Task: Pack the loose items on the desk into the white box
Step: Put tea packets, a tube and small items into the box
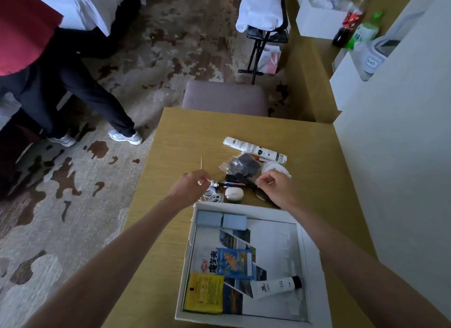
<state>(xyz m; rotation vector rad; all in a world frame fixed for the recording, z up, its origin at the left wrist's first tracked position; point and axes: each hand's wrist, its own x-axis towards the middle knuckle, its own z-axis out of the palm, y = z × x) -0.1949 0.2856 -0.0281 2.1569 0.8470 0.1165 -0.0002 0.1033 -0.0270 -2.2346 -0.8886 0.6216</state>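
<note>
The white box lies open at the desk's near edge. It holds two blue blocks, snack packets, a yellow packet and a white tube with a black cap. My left hand is pinched on a thin white strip that sticks up, just above a coiled white cable. My right hand is pinched on something small and clear that I cannot make out. Between my hands lie pens and a white earbud case.
Behind the pens are a bagged black pouch, a long white tube and a round white item. A chair stands at the desk's far edge. A white wall runs along the right. A person's legs stand on the carpet at left.
</note>
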